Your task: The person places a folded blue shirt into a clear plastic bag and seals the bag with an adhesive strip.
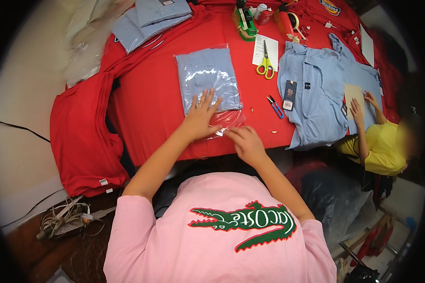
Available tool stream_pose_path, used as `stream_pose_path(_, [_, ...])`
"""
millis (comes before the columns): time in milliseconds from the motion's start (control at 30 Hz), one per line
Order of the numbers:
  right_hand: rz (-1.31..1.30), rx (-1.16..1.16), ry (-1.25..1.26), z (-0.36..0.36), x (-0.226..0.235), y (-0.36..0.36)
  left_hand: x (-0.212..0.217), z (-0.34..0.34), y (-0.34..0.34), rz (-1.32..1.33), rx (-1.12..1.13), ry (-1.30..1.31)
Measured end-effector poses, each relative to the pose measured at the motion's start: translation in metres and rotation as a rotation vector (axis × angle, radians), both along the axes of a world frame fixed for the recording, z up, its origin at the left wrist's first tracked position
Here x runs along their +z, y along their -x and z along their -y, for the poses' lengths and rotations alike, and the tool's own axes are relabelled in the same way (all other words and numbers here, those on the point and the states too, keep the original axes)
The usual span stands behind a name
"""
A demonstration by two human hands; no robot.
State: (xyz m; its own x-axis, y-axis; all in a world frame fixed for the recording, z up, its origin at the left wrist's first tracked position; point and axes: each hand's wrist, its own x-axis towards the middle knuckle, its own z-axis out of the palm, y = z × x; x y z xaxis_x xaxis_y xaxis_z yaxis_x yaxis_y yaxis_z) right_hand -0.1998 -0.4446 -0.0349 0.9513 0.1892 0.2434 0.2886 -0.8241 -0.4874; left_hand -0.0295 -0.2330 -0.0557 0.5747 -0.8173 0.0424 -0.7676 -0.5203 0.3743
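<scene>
Head view: left hand spread flat on the bagged blue shirt, right hand curled just beside, at the plastic flap, can't tell if pinching; I'd smooth gently.

Bright, even light covers the cloth; white glare streaks the bag beneath the left hand. Below that hand, the floor is dim; far right, a co-worker's head is blurred; outer edges curve.
</scene>
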Motion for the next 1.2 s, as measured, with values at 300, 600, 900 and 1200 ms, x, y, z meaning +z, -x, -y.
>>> stream_pose_path(300, [-0.423,-0.766,-0.219,0.011,0.010,-0.051,-0.010,0.021,0.019,0.144,0.024,0.165])
stream_pose_path(600, [-0.416,-0.706,-0.046,0.012,-0.019,-0.050,-0.002,0.086,0.003,0.159,-0.010,0.204])
stream_pose_path(900, [-0.504,-0.738,-0.294,0.009,-0.035,-0.012,-0.019,0.101,-0.013,0.313,0.068,0.070])
stream_pose_path(1200, [-0.214,-0.753,-0.311,0.054,0.026,-0.041,0.038,0.020,0.002,-0.619,-0.013,0.339])
